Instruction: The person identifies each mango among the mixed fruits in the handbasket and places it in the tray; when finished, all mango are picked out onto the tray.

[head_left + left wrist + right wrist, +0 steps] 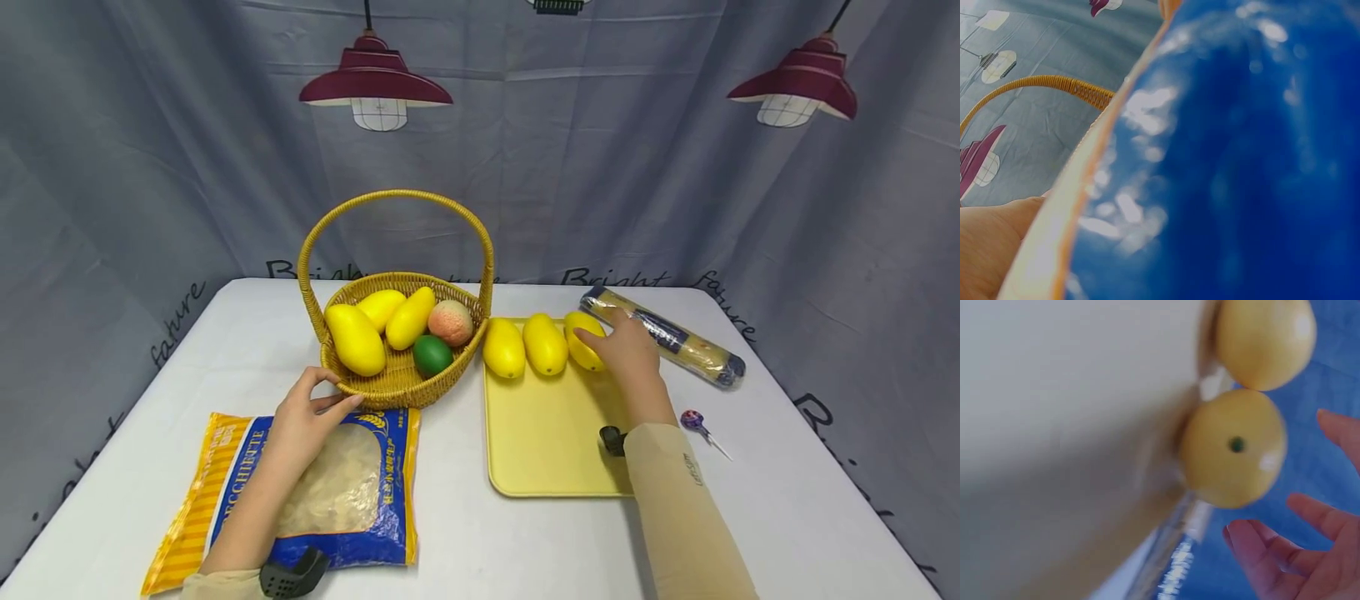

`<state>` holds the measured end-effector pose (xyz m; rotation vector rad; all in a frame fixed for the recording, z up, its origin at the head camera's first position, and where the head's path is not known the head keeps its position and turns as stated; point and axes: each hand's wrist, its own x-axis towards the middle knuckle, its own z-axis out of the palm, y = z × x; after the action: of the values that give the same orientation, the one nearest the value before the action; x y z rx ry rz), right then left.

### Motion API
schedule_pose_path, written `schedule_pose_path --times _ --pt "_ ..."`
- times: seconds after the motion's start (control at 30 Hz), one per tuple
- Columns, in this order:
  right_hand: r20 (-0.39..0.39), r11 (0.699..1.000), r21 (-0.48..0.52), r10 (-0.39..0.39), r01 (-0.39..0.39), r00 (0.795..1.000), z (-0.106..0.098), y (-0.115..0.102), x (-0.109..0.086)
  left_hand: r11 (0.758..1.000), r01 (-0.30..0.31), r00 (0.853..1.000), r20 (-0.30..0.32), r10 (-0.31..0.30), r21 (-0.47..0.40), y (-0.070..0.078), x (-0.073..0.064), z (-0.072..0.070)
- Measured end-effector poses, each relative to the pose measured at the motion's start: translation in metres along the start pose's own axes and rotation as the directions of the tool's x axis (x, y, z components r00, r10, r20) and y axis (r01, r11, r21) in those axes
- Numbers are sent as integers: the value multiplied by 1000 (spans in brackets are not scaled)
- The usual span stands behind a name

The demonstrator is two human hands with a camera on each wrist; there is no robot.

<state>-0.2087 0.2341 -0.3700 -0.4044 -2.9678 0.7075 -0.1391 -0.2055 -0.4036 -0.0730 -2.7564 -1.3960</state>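
Observation:
My left hand [311, 417] grips the front-left rim of a wicker basket [450, 385], thumb and fingertips right at the edge. In the basket lie several fruits: yellow mangoes [355, 340], a peach [451, 322] and a dark green fruit [432, 356]. Three yellow mangoes stand in a row along the back of a yellow tray [555, 450]. Over the rightmost mango [582, 340] my right hand [630, 354] hovers with fingers spread. The right wrist view shows this mango [1235, 450] just apart from the loosely bent fingers [1319, 515].
A blue and orange bag of orecchiette pasta [337, 487] lies under my left forearm and fills much of the left wrist view. Behind and right of the tray lies a long clear-wrapped package [667, 335]. A lollipop [693, 421] lies right of my right wrist.

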Motion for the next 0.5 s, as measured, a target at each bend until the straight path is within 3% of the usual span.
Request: schedule_pose_path --times 0.2,0.33,0.4,0.5 --pt "-69 996 23 -89 91 994 -14 -15 -14 1000 3 1000 -2 -3 -16 -1 1 1" --pt "-148 982 76 -162 175 976 -17 -36 -32 1000 5 1000 3 -5 -29 -1 2 2" --pt "-201 963 135 -204 233 958 -15 -49 -40 999 8 1000 2 -8 -31 -1 3 2" --pt "-272 903 243 -286 354 919 -8 -69 -50 999 13 1000 -5 -13 -30 -2 3 2"
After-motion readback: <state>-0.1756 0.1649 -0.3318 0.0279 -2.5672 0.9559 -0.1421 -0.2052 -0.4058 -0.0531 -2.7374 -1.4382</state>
